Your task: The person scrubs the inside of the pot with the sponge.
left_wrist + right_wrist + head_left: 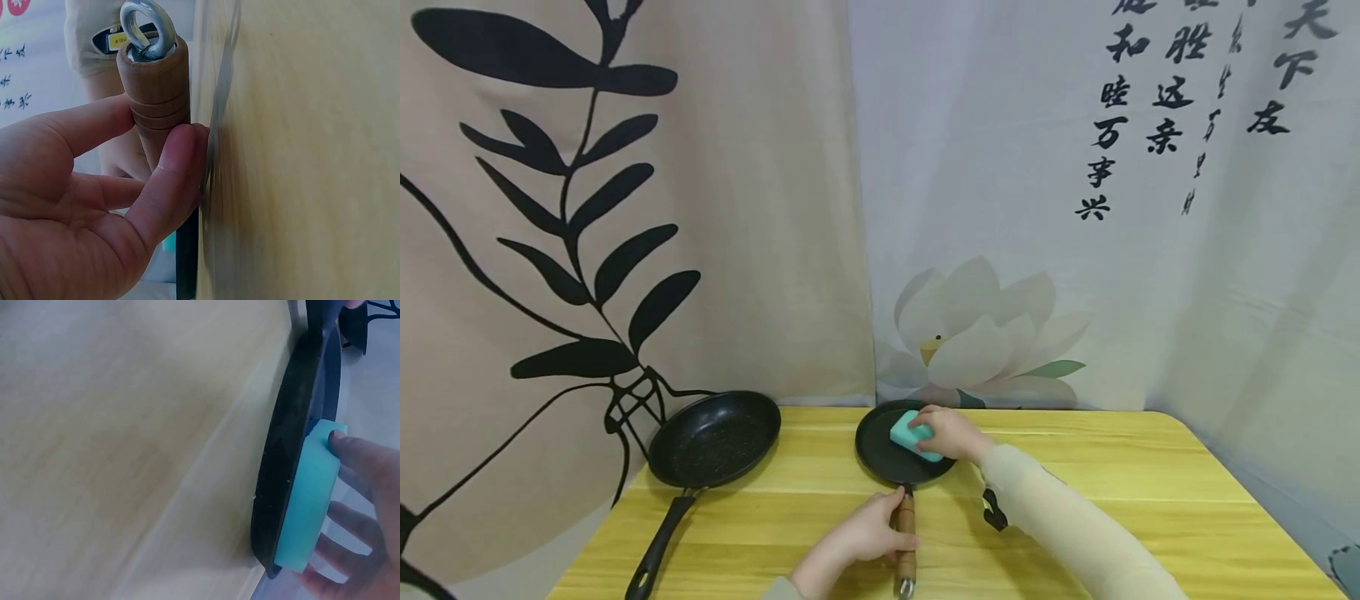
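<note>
A small, shallow black frying pan [877,448] lies near the back edge of the table, its wooden handle [907,525] toward me. My left hand [867,530] grips that handle between thumb and fingers. The left wrist view shows the handle's grooved end with a metal hanging ring [167,31]. In my right hand [953,433] is a turquoise sponge [910,433], pinched at its sides and pressed onto the pan's cooking surface. From the right wrist, the sponge [309,500] overlaps the pan's rim [275,481], thumb on one end and fingers along its outer side.
A larger black frying pan [718,437] stands at the left of the wooden table [1112,467], its black handle [658,542] toward the front. Behind the table hangs a printed curtain [760,208] with leaves, a flower and writing.
</note>
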The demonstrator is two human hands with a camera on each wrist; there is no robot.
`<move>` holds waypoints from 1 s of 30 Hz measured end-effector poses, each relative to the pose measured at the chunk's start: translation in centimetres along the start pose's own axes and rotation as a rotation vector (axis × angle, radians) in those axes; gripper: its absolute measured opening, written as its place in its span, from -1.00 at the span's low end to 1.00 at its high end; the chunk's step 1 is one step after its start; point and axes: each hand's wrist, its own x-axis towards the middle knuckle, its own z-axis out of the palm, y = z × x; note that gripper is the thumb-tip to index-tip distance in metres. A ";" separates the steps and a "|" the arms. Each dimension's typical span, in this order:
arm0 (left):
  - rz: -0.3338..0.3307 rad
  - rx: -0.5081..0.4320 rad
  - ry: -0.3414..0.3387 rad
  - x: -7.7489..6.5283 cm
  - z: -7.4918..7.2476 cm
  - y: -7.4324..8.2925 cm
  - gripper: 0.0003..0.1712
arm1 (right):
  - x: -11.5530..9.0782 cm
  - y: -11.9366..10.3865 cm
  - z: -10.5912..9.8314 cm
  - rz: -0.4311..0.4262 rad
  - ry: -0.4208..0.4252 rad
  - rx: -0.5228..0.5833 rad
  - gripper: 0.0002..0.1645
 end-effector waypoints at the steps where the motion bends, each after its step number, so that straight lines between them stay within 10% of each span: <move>1: -0.001 -0.004 -0.001 0.0 0.0 0.0 -0.07 | -0.1 -0.1 0.0 -0.002 -0.002 0.000 -0.55; 30: 0.018 0.023 -0.008 -0.1 -0.2 0.0 -0.07 | -1.4 -0.8 0.2 -0.083 -0.002 -0.023 -0.52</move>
